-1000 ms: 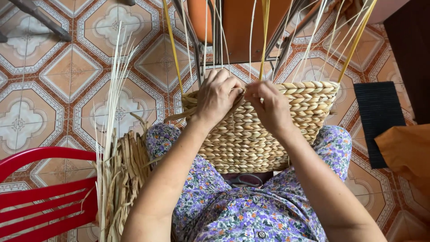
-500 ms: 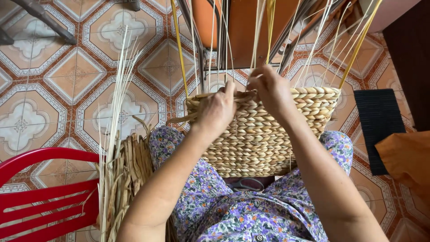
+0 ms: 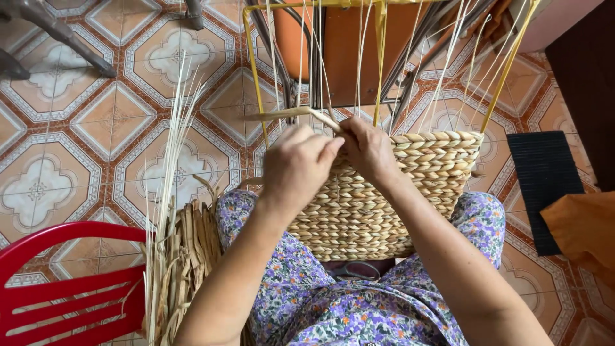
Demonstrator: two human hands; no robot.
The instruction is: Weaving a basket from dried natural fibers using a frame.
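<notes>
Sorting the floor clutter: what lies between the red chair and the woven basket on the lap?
In the head view, a bundle of dried reeds stands between red chair and basket.

Both hands (image 3: pixel 333 160) lifted off basket rim (image 3: pixel 442 138), now pulling flat strand (image 3: pixel 288 114) leftward.

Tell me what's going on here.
A seated person is weaving a basket held on their lap. The left hand and right hand meet at the basket's top edge, pinching a flat straw strand among thin upright stakes on a yellow frame. The lower rows are already woven. A bundle of dried straw stands beside a red plastic chair.
</notes>
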